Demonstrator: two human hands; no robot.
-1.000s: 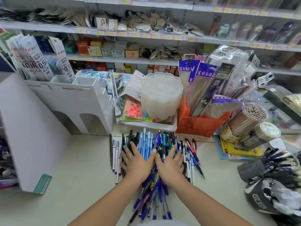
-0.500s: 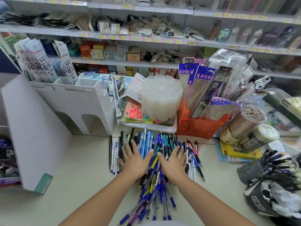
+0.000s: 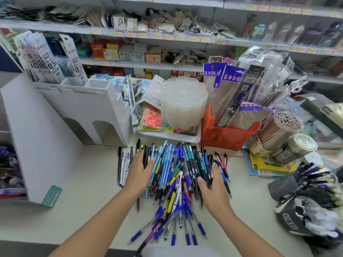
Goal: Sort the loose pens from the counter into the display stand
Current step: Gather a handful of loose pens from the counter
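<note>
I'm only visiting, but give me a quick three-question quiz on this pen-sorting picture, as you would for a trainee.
1. True or false: both hands flank the heap of loose blue, black and teal pens.
2. What colour is the plastic bin behind the heap? A green, B orange, C white.
3. Fill in: the white castle-shaped display stand is on the person's ___ side.

Key: 1 true; 2 B; 3 left.

— From my screen, what can't you make out?
— The pens [image 3: 178, 182] under my left hand [image 3: 139, 173] and right hand [image 3: 213, 188] are covered. Nearest tips smear at the bottom edge.
— Anything else?
— The shelf goods [image 3: 167, 19] at the top are blurred; the display stand [image 3: 35, 130] is cut off at the left edge.
</note>
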